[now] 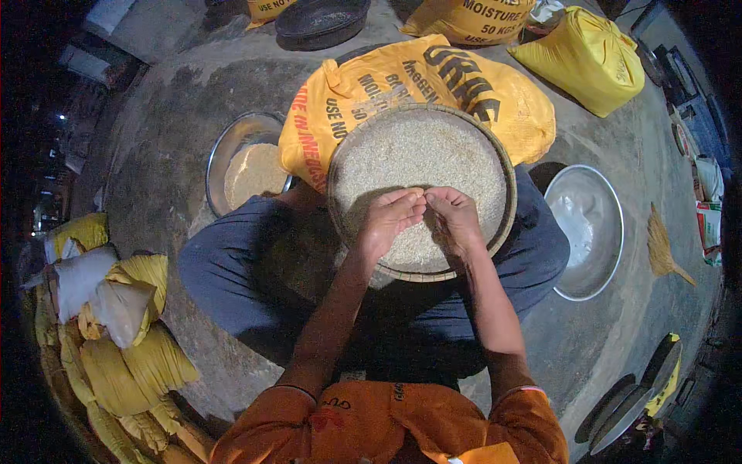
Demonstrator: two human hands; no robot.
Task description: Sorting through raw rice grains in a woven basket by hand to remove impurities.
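Note:
A round bamboo winnowing tray (510,197) rests across my crossed legs and holds a wide layer of pale grain (417,148) that looks like rice. Above the near half of that grain, my left hand (393,216) and my right hand (455,216) meet at the fingertips. Thumbs and forefingers are pinched close together. Anything between them is too small to make out. Both hands cast a shadow on the grain. Behind the tray, and partly covered by it, lies a yellow-orange woven sack (406,75) with printed writing.
On the left stands a metal basin (213,168) with a heap of tan meal or grain (253,174). A shiny metal basin (585,232) and a small straw broom (661,249) are on the right. Filled sacks (591,61) stand behind, beside a black pan (322,23); more sacks (133,365) lie left.

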